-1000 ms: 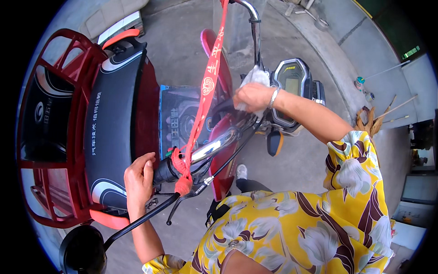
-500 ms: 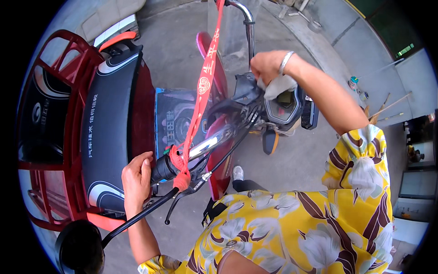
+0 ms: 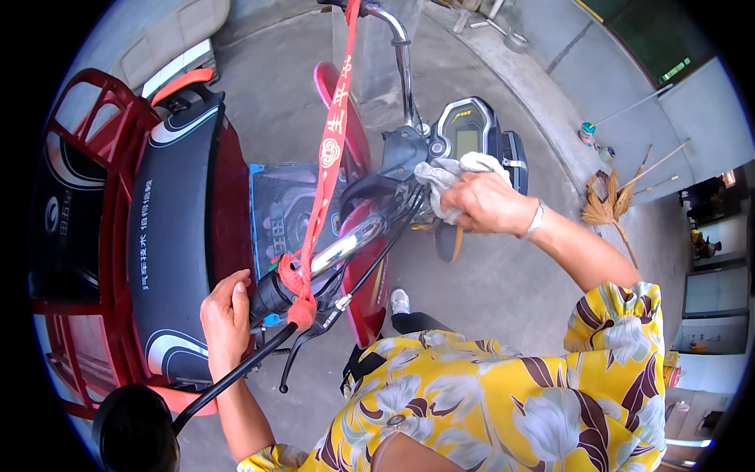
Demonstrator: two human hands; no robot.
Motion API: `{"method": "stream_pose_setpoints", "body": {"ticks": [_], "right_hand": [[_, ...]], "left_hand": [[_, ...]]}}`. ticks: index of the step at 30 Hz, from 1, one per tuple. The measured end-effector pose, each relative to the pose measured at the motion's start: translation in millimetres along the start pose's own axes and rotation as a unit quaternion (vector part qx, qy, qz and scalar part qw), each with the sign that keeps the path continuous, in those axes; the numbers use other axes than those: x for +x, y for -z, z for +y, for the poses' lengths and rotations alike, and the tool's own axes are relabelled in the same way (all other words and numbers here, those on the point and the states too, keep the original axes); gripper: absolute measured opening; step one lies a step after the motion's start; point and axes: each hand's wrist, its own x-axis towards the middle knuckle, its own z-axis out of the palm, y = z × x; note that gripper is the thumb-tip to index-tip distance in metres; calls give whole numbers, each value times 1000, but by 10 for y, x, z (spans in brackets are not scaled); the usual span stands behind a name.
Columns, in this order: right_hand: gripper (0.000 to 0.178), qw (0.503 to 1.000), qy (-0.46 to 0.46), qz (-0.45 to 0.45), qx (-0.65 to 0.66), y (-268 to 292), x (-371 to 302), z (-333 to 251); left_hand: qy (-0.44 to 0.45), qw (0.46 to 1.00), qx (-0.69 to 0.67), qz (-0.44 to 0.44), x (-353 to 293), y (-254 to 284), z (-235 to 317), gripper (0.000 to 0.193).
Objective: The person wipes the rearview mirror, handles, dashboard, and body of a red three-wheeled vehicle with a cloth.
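My right hand [image 3: 489, 206] is closed around a crumpled greyish-white cloth [image 3: 440, 177]. It presses the cloth against the lower edge of the instrument display [image 3: 465, 130], whose dark screen shows above it. My left hand [image 3: 226, 318] is at the end of the black handlebar grip [image 3: 273, 294], fingers curled and partly hidden. Beside that grip, a red ribbon [image 3: 330, 149] with pale markings is knotted on the chrome handlebar [image 3: 346, 245] and stretches to the far side. A brake lever [image 3: 297, 354] sticks out below the knot.
A black seat [image 3: 169, 236] and a dark red metal frame [image 3: 118, 197] stand left. A round mirror [image 3: 135, 429] on a black stalk is at lower left. A straw broom [image 3: 607, 206] leans by the right wall. My shoe [image 3: 399, 300] is on the concrete floor.
My right hand has moved with the cloth from the display's far left side to its near edge, uncovering the screen. The view has shifted slightly; my left hand stays by the grip.
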Motion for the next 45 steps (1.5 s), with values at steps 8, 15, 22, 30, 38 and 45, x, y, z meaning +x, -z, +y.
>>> {"method": "stream_pose_setpoints", "body": {"ticks": [8, 15, 22, 30, 38, 45], "right_hand": [[25, 964, -160, 152, -150, 329, 41, 880], [16, 928, -211, 154, -266, 252, 651, 1213], [15, 924, -205, 205, -250, 129, 288, 742], [23, 966, -202, 136, -83, -131, -228, -131], [22, 931, -202, 252, -171, 160, 235, 1014], [9, 937, -126, 211, -247, 20, 522, 943]], "left_hand": [[6, 1000, 2, -18, 23, 20, 55, 25], [3, 1000, -1, -19, 35, 15, 26, 26], [10, 1000, -3, -14, 36, 7, -1, 26], [2, 1000, 0, -14, 24, 9, 10, 25], [-3, 1000, -8, -17, 58, 40, 72, 24], [9, 1000, -2, -9, -4, 58, 72, 23]]}}
